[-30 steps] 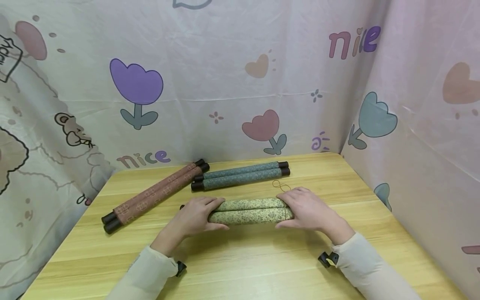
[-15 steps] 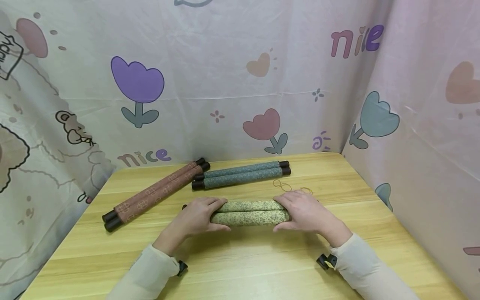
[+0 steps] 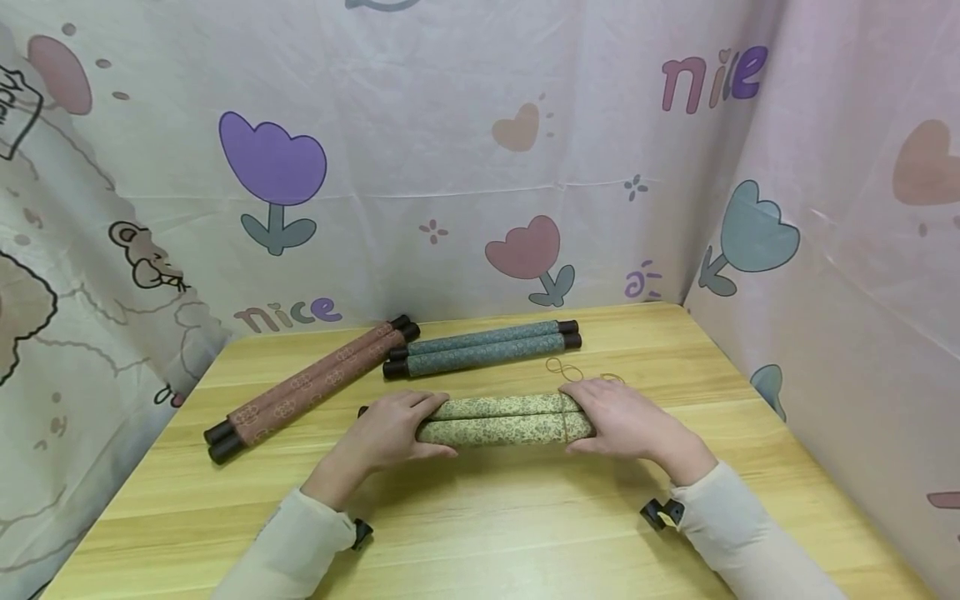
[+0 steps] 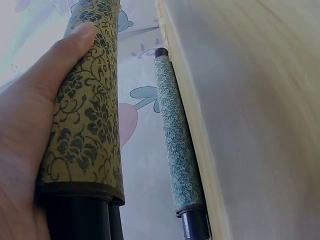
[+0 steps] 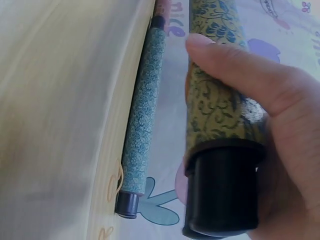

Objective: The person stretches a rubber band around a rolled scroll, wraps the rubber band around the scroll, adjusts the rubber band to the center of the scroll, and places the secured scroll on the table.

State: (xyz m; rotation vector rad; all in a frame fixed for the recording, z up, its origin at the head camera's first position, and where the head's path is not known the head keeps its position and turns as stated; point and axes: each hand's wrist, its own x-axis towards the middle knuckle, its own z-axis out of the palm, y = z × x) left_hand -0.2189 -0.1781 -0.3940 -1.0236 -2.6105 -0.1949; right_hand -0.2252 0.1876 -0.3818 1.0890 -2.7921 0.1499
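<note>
A yellow-green floral scroll (image 3: 502, 421), rolled into two parallel rolls, is held level just above the table by both hands. My left hand (image 3: 390, 429) grips its left end, thumb (image 4: 82, 37) along the near roll and a black knob (image 4: 77, 217) sticking out past the palm. At the right end my right hand (image 3: 626, 421) grips it the same way, the thumb (image 5: 202, 45) lying across the patterned cover. A thin rubber band (image 3: 565, 425) runs round the scroll beside the right hand's fingers. The fingers behind the rolls are mostly hidden.
On the wooden table (image 3: 480, 525), a blue-green scroll (image 3: 487, 350) lies behind the held one, and a reddish scroll (image 3: 315, 387) lies slanted at the left. A loose rubber band (image 3: 562, 370) and another (image 3: 612, 377) lie behind the right hand. Patterned curtains (image 3: 420, 100) enclose the back and sides.
The right hand slid inward along the scroll, covering the band, then back outward, so the band shows again, farther from the scroll's end. The second loose band has come into view. The left hand has barely moved.
</note>
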